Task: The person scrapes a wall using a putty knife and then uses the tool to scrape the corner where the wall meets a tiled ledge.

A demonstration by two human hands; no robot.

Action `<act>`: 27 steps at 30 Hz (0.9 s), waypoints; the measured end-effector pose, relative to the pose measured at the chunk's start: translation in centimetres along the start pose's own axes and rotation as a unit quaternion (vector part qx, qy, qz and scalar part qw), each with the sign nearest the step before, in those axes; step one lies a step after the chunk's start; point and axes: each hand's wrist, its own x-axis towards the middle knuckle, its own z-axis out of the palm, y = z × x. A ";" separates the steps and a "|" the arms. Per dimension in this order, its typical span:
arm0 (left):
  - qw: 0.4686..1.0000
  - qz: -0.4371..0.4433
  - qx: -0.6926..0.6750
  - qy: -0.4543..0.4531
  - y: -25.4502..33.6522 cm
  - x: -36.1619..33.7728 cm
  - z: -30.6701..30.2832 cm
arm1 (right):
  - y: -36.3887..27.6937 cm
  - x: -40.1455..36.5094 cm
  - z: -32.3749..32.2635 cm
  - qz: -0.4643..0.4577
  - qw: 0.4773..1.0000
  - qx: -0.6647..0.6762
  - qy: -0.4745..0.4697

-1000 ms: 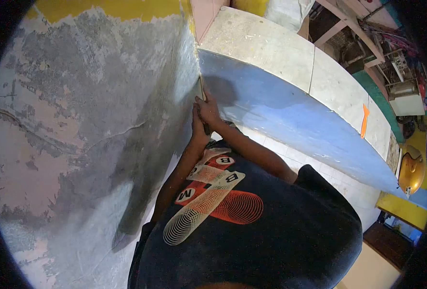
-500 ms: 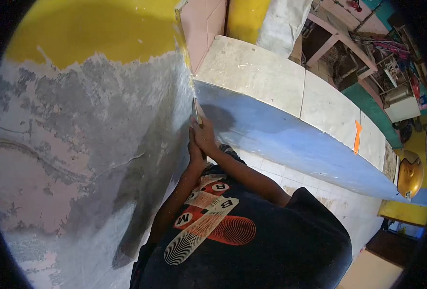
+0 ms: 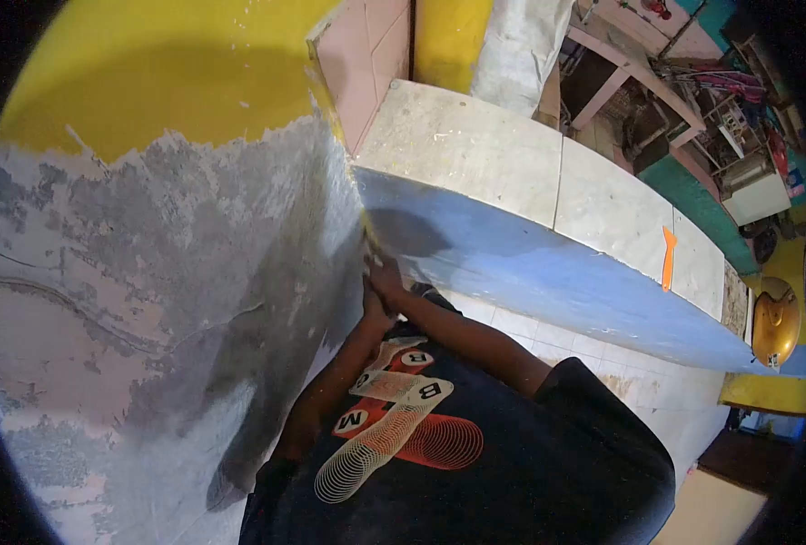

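Both my hands are together low in the corner where the patchy grey wall [image 3: 176, 263] meets the blue panel [image 3: 530, 263] under a tiled ledge. My right hand [image 3: 386, 280] is closed on a thin-bladed scraper [image 3: 369, 240], whose blade points up into the corner and is smeared by motion. Just below, my left hand [image 3: 375, 307] is closed against the right one, around the scraper's lower end, which the fingers hide. Above the bare grey area, yellow paint [image 3: 185, 73] ends in a ragged edge.
White tiles top the ledge [image 3: 475, 136], with small flakes on them. An orange plastic tool [image 3: 668, 259] lies near its front edge. A golden helmet [image 3: 774, 327] is at the far right. A whitish sack [image 3: 516, 54] stands behind the ledge, and cluttered shelves [image 3: 739, 136] lie beyond.
My hands and the scraper have moved down along the corner, away from the ledge. The view has shifted slightly.
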 end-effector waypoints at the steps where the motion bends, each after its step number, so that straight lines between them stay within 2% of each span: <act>1: 1.000 -0.003 -0.002 -0.001 -0.5 -0.4 -0.3 | 0.0 -0.4 -0.6 -0.004 1.000 0.000 0.005; 3: 1.000 0.000 -0.006 -0.004 -0.9 -0.3 -0.6 | 0.1 -0.7 -1.1 0.060 0.989 0.078 -0.108; 5: 1.000 0.007 -0.004 -0.007 -1.0 -0.1 -1.0 | -1.7 -0.3 -0.8 -0.063 0.998 0.021 0.004; 7: 1.000 0.013 -0.008 -0.009 -1.1 1.2 -1.8 | -3.8 -1.2 -2.2 -0.011 0.986 0.165 -0.013; 10: 0.999 0.026 -0.016 -0.010 -1.8 2.0 -2.3 | -8.2 -2.3 -5.0 0.025 0.983 0.175 -0.053; 14: 0.999 0.026 -0.040 -0.004 -1.2 1.1 -0.7 | -5.6 -1.4 -4.3 -0.004 0.987 0.139 -0.077; 16: 1.000 -0.010 -0.009 0.001 -0.8 1.6 -1.0 | -5.6 -0.9 -3.9 0.081 0.982 0.155 -0.072; 19: 0.997 -0.040 -0.026 0.069 -0.1 0.1 0.4 | -5.5 -1.2 -4.0 0.043 0.980 0.180 -0.067; 23: 0.997 -0.041 -0.025 0.062 0.6 -1.0 0.2 | -5.5 -1.7 -3.4 0.004 0.985 0.172 -0.031; 25: 0.997 -0.050 -0.019 0.058 0.7 -0.2 0.0 | -5.6 -0.3 -3.4 0.154 0.962 0.218 -0.057; 26: 0.997 -0.055 -0.015 0.059 0.6 0.3 0.0 | -4.5 0.2 -3.1 0.156 0.962 0.219 -0.057; 27: 0.996 -0.058 -0.019 0.064 0.5 -0.2 -0.1 | -2.1 0.6 -2.3 0.034 0.985 0.166 -0.043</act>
